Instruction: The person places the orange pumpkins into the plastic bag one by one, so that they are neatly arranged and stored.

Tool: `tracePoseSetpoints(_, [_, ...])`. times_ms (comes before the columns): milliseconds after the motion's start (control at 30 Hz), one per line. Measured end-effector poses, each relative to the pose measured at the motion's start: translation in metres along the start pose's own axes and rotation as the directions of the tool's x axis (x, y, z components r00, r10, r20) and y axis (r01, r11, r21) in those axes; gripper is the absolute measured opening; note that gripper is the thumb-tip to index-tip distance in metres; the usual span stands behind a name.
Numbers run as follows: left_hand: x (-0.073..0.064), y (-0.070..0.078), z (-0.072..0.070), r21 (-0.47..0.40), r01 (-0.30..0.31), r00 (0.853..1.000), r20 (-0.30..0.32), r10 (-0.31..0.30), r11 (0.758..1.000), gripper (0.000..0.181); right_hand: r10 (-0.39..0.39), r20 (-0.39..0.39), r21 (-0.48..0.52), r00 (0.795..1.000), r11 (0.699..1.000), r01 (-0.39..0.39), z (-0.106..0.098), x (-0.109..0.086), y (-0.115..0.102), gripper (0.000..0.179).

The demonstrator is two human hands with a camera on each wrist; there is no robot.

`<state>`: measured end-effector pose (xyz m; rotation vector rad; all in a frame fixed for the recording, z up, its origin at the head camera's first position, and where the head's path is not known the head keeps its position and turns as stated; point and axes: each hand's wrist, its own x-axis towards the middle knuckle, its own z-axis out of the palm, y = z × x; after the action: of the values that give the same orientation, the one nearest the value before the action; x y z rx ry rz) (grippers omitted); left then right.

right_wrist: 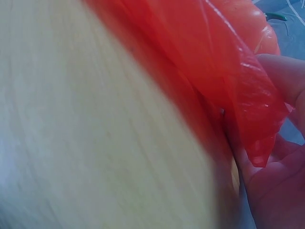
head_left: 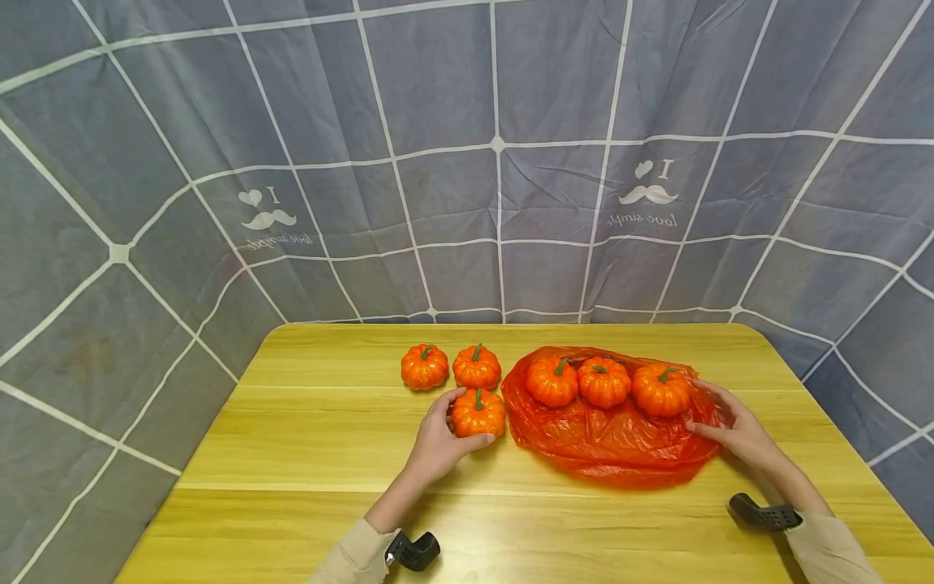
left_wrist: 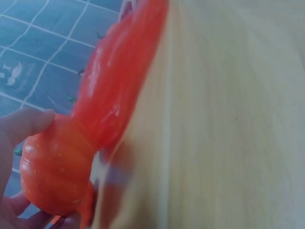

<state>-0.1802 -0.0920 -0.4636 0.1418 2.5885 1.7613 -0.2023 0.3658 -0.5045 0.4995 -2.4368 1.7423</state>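
The left hand (head_left: 440, 442) grips a pumpkin (head_left: 477, 418) just left of the red bag (head_left: 620, 454), whose long axis runs roughly parallel to the far edge of the desk (head_left: 306, 454), the right hand (head_left: 746, 435) holding its right end.

Grey curtain (head_left: 452, 203): mirrored white "I", heart (head_left: 644, 169), moustache (head_left: 648, 195), "love simple"; printed twice.

Remote feed, I read: bag (head_left: 620, 456) = thin plastic film, crinkled, glossy, semi-transp. Pumpkins (head_left: 478, 415) plastic-looking, ribbed, smooth w/ gloss. Tabletop (head_left: 292, 454) wood-grain, smooth, slight sheen. Backdrop (head_left: 438, 97): matt cloth, creased. Wrist mounts (head_left: 417, 553): hard plastic, approx. matt. Sleeves (head_left: 356, 556): matt cloth.
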Motion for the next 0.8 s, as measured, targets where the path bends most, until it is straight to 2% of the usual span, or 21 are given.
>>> tracePoseSetpoints(233, [-0.003, 0.015, 0.002, -0.014, -0.039, 0.999, -0.012, 0.039, 0.999, 0.081, 0.046, -0.007, -0.072, 0.999, 0.996, -0.047, -0.001, 0.000, -0.002, 0.066])
tracePoseSetpoints(367, [-0.006, 0.026, 0.006, -0.048, -0.078, 0.997, -0.020, 0.077, 0.996, 0.080, 0.035, -0.005, -0.056, 0.999, 0.998, -0.035, -0.001, 0.000, -0.002, 0.066])
tracePoseSetpoints(800, [-0.001, 0.051, 0.027, -0.076, -0.139, 0.990, 0.025, 0.141, 0.987, 0.080, 0.042, -0.008, -0.080, 0.999, 0.996, -0.042, -0.002, 0.002, 0.001, 0.065])
